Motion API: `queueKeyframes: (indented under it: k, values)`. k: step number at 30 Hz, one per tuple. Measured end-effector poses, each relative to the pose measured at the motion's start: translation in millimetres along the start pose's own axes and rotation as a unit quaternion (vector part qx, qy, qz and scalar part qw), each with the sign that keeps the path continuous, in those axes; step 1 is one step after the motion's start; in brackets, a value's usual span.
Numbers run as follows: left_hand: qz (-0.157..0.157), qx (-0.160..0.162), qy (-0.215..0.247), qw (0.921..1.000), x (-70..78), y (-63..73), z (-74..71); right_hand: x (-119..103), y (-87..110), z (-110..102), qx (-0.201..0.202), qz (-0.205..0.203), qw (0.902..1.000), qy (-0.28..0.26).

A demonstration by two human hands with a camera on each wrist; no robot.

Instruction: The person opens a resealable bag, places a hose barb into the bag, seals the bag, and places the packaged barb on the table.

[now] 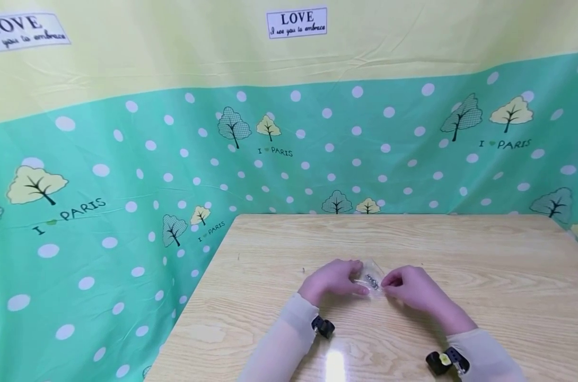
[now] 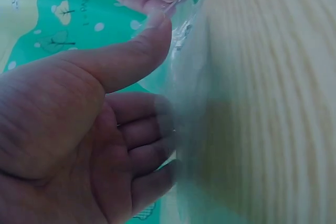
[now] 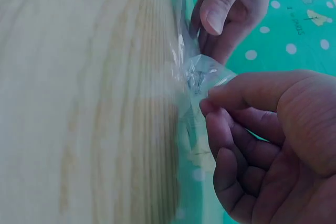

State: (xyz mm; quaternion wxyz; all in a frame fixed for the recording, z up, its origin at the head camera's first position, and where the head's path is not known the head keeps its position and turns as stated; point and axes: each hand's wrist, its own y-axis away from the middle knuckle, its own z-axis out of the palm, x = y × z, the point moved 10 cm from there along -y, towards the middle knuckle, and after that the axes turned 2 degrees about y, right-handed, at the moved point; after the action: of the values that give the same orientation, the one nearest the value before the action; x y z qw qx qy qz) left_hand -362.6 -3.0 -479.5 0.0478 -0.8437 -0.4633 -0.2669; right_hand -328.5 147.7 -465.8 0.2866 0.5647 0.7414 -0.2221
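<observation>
A small clear plastic bag (image 1: 376, 269) lies on the wooden table between the two hands. Inside it sits a little cluster of shiny metal pieces (image 1: 372, 281), too small to identify. My right hand (image 1: 413, 289) pinches the bag's right edge between thumb and forefinger, its other fingers curled in, as the right wrist view shows. On the opposite side, my left hand (image 1: 335, 277) rests at the bag with thumb and fingers spread apart. In the left wrist view the left fingers (image 2: 149, 135) are fairly straight, their tips down by the table surface.
Tiny specks or pieces lie on the wooden table (image 1: 499, 297), one dark bit (image 1: 303, 270) left of the left hand and another (image 1: 422, 264) beyond the right hand. A green and yellow printed curtain (image 1: 270, 175) hangs behind and to the left of the table.
</observation>
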Motion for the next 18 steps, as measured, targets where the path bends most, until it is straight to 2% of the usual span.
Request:
queueKeyframes:
  k: [7, 12, 18]
  values:
    - [-0.036, 0.02, 0.011, 0.9991, -5.5, 1.2, -10.8, 10.2, -1.0, -6.8, 0.003, 0.009, 0.9999, 0.011]
    - [-0.046, 0.064, 0.047, 0.9958, -7.8, -0.6, -21.1, 15.0, -1.3, -9.4, -0.004, 0.017, 0.9998, -0.004]
    - [-0.051, 0.11, 0.074, 0.9899, -12.2, -7.8, -25.7, 22.5, 0.4, -6.9, -0.016, 0.049, 0.9983, -0.026]
